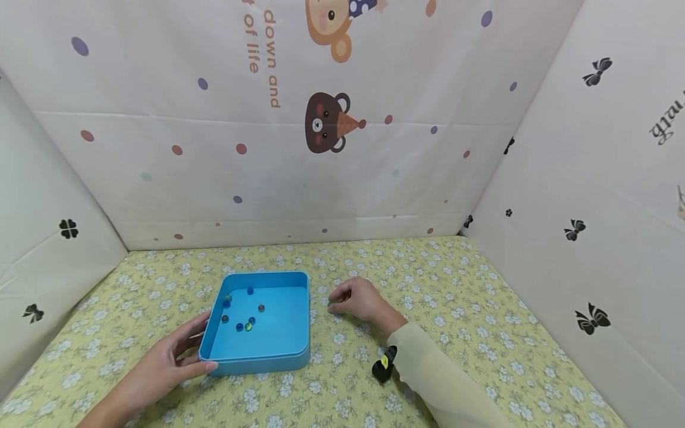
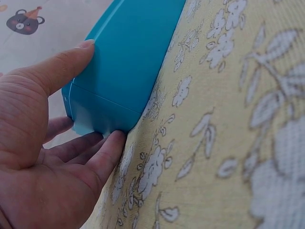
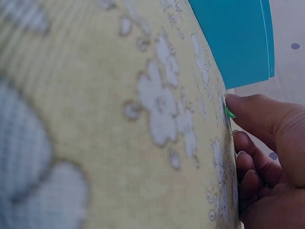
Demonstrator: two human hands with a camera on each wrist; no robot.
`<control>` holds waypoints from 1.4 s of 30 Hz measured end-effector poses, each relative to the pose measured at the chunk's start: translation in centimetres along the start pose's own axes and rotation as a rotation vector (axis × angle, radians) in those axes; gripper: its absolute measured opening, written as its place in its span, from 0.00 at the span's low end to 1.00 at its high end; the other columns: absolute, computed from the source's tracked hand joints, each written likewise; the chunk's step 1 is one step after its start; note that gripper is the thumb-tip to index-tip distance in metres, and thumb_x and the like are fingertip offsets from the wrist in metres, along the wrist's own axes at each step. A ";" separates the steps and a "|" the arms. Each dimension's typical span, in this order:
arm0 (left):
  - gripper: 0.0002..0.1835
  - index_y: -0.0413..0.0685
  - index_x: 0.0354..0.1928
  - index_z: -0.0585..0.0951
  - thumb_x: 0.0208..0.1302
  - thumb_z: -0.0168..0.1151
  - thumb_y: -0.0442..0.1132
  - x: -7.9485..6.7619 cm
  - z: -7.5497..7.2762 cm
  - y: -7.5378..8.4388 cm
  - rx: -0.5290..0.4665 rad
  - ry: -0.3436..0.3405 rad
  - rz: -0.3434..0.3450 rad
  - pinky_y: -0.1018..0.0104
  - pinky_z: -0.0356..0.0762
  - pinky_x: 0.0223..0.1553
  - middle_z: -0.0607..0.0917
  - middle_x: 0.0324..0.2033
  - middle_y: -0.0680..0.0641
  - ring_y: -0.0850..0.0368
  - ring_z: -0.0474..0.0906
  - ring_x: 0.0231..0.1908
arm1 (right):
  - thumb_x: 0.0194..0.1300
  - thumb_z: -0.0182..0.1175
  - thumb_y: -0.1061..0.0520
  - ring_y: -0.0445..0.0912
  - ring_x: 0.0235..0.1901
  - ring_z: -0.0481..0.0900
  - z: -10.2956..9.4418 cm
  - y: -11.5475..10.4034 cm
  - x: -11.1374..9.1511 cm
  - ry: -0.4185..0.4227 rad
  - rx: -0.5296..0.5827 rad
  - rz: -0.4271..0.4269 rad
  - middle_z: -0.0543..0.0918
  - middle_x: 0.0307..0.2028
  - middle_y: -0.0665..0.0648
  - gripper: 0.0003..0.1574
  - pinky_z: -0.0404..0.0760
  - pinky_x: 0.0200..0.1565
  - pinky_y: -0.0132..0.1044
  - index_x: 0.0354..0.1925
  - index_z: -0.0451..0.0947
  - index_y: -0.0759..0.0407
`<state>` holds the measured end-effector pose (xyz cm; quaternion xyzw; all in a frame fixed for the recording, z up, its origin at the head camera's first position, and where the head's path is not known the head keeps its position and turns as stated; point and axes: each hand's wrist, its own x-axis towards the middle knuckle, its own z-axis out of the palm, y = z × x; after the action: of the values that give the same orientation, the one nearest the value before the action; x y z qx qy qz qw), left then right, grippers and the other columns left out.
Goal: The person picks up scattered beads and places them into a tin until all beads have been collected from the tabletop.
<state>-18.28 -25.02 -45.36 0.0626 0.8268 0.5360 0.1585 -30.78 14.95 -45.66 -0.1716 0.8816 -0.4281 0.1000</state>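
Observation:
A shallow blue square box [image 1: 278, 330] stands on the flowered cloth, with several small glass marbles [image 1: 248, 327] lying in its left half, some blue, some brown or yellow-green. My left hand [image 1: 166, 359] grips the near left corner of the box; its thumb [image 2: 76, 59] lies on the near wall and the other fingers are at the left side. To the right of the box, my right hand [image 1: 355, 299] is down on the cloth. In the right wrist view a small green marble [image 3: 229, 113], mostly hidden, shows at the thumb tip, pinched by curled fingers.
A yellow cloth [image 1: 423, 273] with white flowers covers the table. Printed white curtains [image 1: 299, 178] close off the back and both sides. Against the right sleeve [image 1: 439, 368] sits a small black strap device [image 1: 383, 370].

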 end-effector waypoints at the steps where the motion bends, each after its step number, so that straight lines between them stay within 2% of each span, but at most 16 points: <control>1: 0.56 0.58 0.84 0.46 0.64 0.73 0.51 0.0 0.0 0.0 0.004 0.003 0.001 0.88 0.77 0.64 0.56 0.79 0.32 0.26 0.53 0.77 | 0.62 0.76 0.57 0.42 0.34 0.80 0.0 0.0 0.0 0.000 -0.003 0.001 0.87 0.41 0.53 0.08 0.87 0.32 0.30 0.41 0.91 0.56; 7: 0.55 0.57 0.84 0.46 0.64 0.73 0.50 0.0 0.0 0.0 0.000 0.000 0.006 0.87 0.79 0.63 0.55 0.79 0.31 0.25 0.52 0.77 | 0.61 0.76 0.58 0.42 0.33 0.80 0.0 0.0 0.0 -0.001 -0.005 0.010 0.88 0.41 0.52 0.07 0.87 0.32 0.30 0.40 0.92 0.55; 12: 0.56 0.59 0.84 0.46 0.63 0.73 0.51 -0.1 -0.1 0.1 -0.006 -0.001 -0.007 0.88 0.77 0.64 0.55 0.79 0.33 0.27 0.51 0.77 | 0.61 0.76 0.57 0.42 0.34 0.81 0.1 0.1 -0.1 0.003 -0.001 0.010 0.87 0.41 0.52 0.07 0.88 0.33 0.31 0.40 0.92 0.54; 19: 0.56 0.57 0.84 0.45 0.64 0.73 0.50 -0.1 0.0 0.2 -0.006 -0.007 -0.001 0.81 0.82 0.65 0.55 0.79 0.31 0.25 0.51 0.77 | 0.62 0.75 0.55 0.42 0.35 0.82 0.0 0.3 -0.4 0.003 0.009 0.007 0.88 0.42 0.51 0.07 0.89 0.33 0.31 0.40 0.91 0.53; 27: 0.56 0.57 0.84 0.45 0.64 0.72 0.50 -0.1 -0.1 0.0 -0.025 -0.015 0.007 0.90 0.75 0.64 0.53 0.80 0.33 0.27 0.49 0.78 | 0.65 0.73 0.54 0.42 0.35 0.82 -0.3 0.1 -1.2 -0.013 0.008 -0.031 0.88 0.42 0.50 0.07 0.89 0.32 0.29 0.42 0.91 0.53; 33: 0.57 0.57 0.84 0.44 0.64 0.72 0.50 -0.2 -0.2 0.1 -0.049 -0.028 0.004 0.91 0.74 0.64 0.51 0.80 0.33 0.27 0.48 0.78 | 0.66 0.73 0.52 0.43 0.34 0.81 -0.3 0.1 -1.7 -0.005 0.049 -0.029 0.88 0.41 0.50 0.08 0.88 0.30 0.31 0.42 0.91 0.52; 36: 0.57 0.57 0.84 0.44 0.64 0.72 0.50 -0.2 -0.2 0.1 -0.054 -0.031 -0.006 0.89 0.77 0.64 0.50 0.81 0.33 0.27 0.48 0.78 | 0.67 0.72 0.51 0.44 0.35 0.81 -0.2 -0.1 -2.0 0.009 0.065 -0.041 0.88 0.41 0.50 0.09 0.88 0.31 0.32 0.43 0.90 0.52; 42: 0.56 0.57 0.84 0.45 0.64 0.72 0.50 0.0 -0.2 0.0 -0.057 -0.035 -0.018 0.83 0.83 0.63 0.50 0.81 0.33 0.26 0.50 0.77 | 0.68 0.70 0.48 0.44 0.39 0.83 0.2 -0.3 -2.5 0.040 0.159 -0.078 0.87 0.42 0.50 0.14 0.94 0.38 0.38 0.48 0.89 0.52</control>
<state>-18.33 -25.16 -45.27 0.0599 0.8087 0.5569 0.1796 -28.30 15.58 -45.44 -0.1886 0.8394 -0.5036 0.0791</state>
